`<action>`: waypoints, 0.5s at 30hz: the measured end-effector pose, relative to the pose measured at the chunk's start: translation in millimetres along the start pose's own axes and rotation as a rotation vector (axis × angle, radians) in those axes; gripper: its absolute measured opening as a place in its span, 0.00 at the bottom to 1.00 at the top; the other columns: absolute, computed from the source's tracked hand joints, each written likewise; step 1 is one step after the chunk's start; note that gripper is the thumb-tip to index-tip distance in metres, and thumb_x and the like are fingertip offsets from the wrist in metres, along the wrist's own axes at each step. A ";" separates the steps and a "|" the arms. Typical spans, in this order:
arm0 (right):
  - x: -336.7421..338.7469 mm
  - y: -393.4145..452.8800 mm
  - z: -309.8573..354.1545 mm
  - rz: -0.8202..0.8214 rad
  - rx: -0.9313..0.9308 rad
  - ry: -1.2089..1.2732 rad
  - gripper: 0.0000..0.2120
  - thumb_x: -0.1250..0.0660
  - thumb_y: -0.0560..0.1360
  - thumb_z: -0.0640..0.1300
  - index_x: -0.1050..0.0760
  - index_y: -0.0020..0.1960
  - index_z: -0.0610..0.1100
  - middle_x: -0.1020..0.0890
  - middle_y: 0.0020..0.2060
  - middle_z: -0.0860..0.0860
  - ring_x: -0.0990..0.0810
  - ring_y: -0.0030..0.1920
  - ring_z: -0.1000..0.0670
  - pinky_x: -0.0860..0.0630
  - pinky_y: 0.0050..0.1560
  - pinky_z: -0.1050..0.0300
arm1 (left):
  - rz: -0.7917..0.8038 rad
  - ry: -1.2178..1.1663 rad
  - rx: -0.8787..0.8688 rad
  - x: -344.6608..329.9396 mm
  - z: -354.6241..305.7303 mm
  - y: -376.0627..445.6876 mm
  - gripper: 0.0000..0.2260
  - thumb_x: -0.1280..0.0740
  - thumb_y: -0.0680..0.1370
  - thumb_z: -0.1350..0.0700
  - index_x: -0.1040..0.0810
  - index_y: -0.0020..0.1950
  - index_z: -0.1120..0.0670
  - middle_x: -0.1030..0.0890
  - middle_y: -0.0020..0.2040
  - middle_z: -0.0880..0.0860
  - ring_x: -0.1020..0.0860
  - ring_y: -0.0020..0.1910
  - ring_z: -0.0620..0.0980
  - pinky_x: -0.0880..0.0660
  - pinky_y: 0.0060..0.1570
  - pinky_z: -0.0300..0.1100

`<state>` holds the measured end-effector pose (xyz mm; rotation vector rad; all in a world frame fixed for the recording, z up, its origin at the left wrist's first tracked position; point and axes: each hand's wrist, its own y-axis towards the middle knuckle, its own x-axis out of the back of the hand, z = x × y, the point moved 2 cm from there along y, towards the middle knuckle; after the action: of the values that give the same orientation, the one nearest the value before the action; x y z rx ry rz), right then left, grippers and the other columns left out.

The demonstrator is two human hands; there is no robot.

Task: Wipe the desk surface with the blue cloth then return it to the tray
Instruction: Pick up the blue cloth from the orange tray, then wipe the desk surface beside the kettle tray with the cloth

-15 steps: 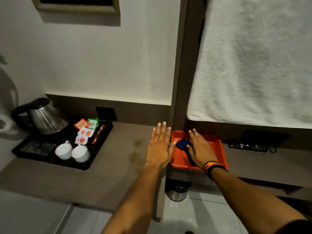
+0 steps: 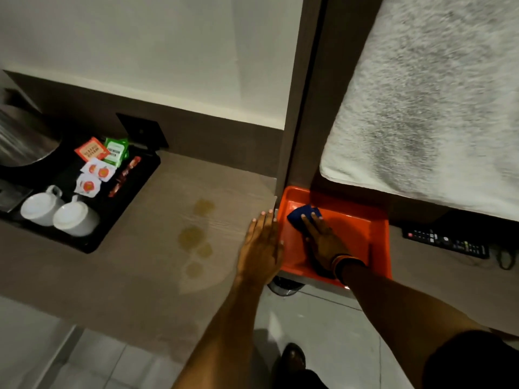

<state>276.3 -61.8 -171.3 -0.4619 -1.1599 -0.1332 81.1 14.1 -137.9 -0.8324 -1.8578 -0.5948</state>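
The blue cloth (image 2: 300, 218) lies crumpled in the far left corner of the orange tray (image 2: 379, 248), which sits on a lower shelf to the right of the brown desk (image 2: 134, 270). My right hand (image 2: 323, 242) is inside the tray, palm down, with its extended fingers lying on the cloth and hiding its near part. My left hand (image 2: 262, 245) rests flat and open on the desk's right edge, beside the tray. Yellowish stains (image 2: 193, 237) mark the desk just left of that hand.
A black tray (image 2: 137, 189) at the desk's left holds two white cups (image 2: 74, 217), sachets and a steel kettle (image 2: 22, 136). A vertical panel (image 2: 297, 122) divides desk from shelf. A white towel (image 2: 435, 108) hangs above the shelf, and a remote (image 2: 446, 241) lies beside the orange tray.
The view has tilted down and come closer. My right hand has slid further over the cloth, and my left hand has shifted to the desk's right edge.
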 end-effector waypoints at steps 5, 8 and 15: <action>0.1 1.7 11.5 -0.032 -0.098 0.110 0.35 0.45 0.79 0.33 0.52 0.80 0.54 0.54 0.81 0.48 0.52 0.80 0.43 0.48 0.78 0.45 | 0.031 0.035 -0.030 2.5 1.6 0.2 0.29 0.48 0.84 0.49 0.38 0.82 0.64 0.35 0.82 0.63 0.37 0.81 0.63 0.39 0.80 0.61; 15.0 2.1 21.5 -0.094 -0.078 0.157 0.36 0.41 0.76 0.30 0.47 0.79 0.48 0.47 0.80 0.41 0.45 0.79 0.39 0.45 0.77 0.46 | 0.066 -0.026 -0.018 14.3 2.1 -3.6 0.30 0.51 0.84 0.47 0.39 0.82 0.63 0.36 0.82 0.64 0.39 0.82 0.63 0.47 0.83 0.59; 57.1 -41.8 93.4 -0.297 -0.052 0.183 0.37 0.40 0.72 0.28 0.43 0.79 0.44 0.39 0.77 0.38 0.37 0.75 0.37 0.38 0.75 0.47 | 0.110 0.044 0.010 68.8 10.6 -46.6 0.31 0.55 0.85 0.46 0.43 0.84 0.61 0.44 0.85 0.61 0.49 0.85 0.58 0.61 0.83 0.51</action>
<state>205.8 -52.8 -78.1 -0.3138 -1.0411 -0.4553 19.7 11.1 -81.2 -0.9018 -1.7619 -0.5304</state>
